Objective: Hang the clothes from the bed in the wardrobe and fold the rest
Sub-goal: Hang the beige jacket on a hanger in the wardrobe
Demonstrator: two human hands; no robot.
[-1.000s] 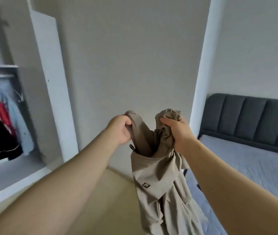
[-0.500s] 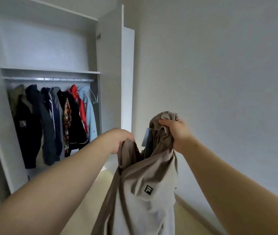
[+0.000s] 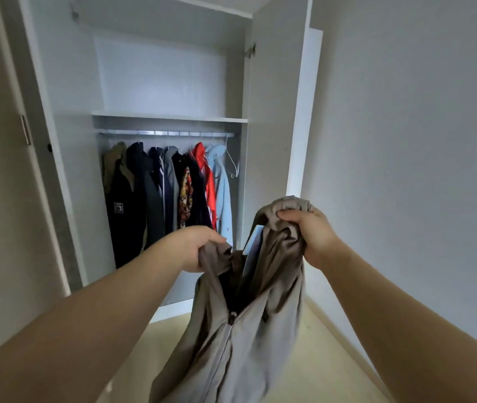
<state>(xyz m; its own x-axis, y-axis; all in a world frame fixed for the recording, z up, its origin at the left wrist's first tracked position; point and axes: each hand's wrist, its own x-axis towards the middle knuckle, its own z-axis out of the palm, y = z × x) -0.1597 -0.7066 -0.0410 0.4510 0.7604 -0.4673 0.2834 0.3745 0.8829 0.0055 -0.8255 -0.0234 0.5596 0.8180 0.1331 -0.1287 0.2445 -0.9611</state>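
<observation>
From the head camera, both bare arms reach out in front of the person. The left hand [image 3: 199,248] has its fingers curled tight round one top edge of a soft grey-brown zip jacket [image 3: 246,330]. The right hand [image 3: 313,234] is a bit higher, and it grips a scrunched bunch of the same jacket near the collar, with the thumb on top. The jacket hangs down between the two hands, up in the air above the pale wooden floor [image 3: 318,359], and its zip [image 3: 222,353] runs down the middle. A flat light blue thing [image 3: 253,239] pokes out of the folds just beside the right hand (it is too hidden to tell what it is). Behind the hands stands a tall white wardrobe [image 3: 269,126] with its doors open. Under its shelf there is a shiny metal rail [image 3: 167,133]. Clothes hang on the rail in a row: a black coat with a small badge [image 3: 126,205], some dark tops, a red top [image 3: 206,175] and a light blue top [image 3: 222,193]. A thin bare wire hanger [image 3: 232,164] hangs at the right end of the rail, next to the light blue top. A plain pale grey wall [image 3: 406,141] fills the right side.
</observation>
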